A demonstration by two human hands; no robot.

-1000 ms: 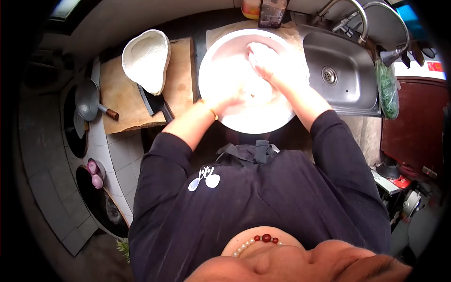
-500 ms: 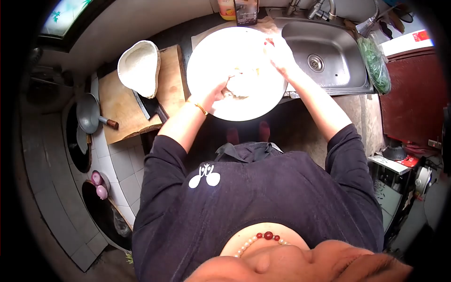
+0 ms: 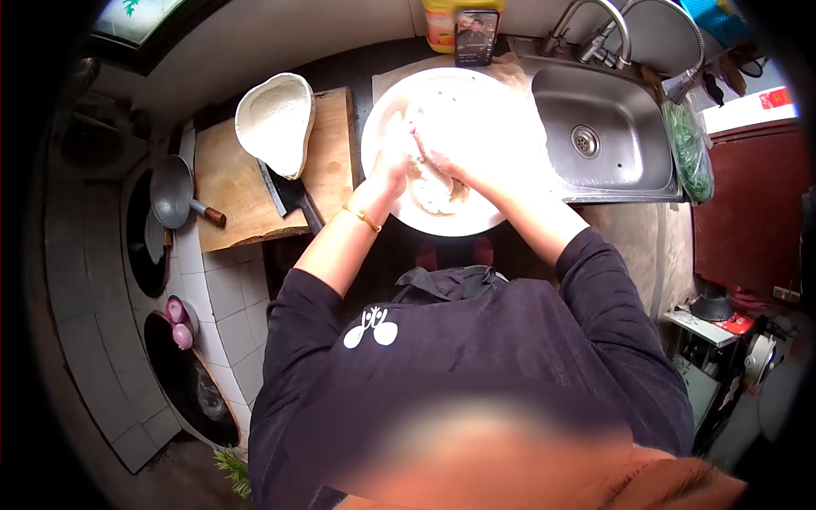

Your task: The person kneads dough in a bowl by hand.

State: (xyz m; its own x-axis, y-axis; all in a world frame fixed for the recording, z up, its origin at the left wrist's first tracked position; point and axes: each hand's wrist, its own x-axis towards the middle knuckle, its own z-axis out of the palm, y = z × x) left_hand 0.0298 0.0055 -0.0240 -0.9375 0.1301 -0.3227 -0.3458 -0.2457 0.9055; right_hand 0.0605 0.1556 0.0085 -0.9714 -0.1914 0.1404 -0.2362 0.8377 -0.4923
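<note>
A large white basin (image 3: 455,225) sits on the counter in front of me, strongly overexposed inside. A pale lump like dough (image 3: 435,192) lies in its near part. My left hand (image 3: 398,153) is inside the basin at the left, above the lump, its fingers washed out by glare. My right hand (image 3: 442,144) reaches in from the right and meets the left hand near the basin's middle left. The glare hides its fingers and anything between the two hands.
On the left, a wooden board (image 3: 327,127) bears a white gourd-shaped bowl (image 3: 276,119) and a cleaver (image 3: 289,197). Behind the basin stand a phone (image 3: 476,38) and a yellow container (image 3: 439,24). A steel sink (image 3: 625,153) adjoins at right; a ladle (image 3: 172,191) lies far left.
My right hand has come from the basin's right side to the left, beside my left hand. The lump shows nearer the basin's front edge. The camera view has shifted.
</note>
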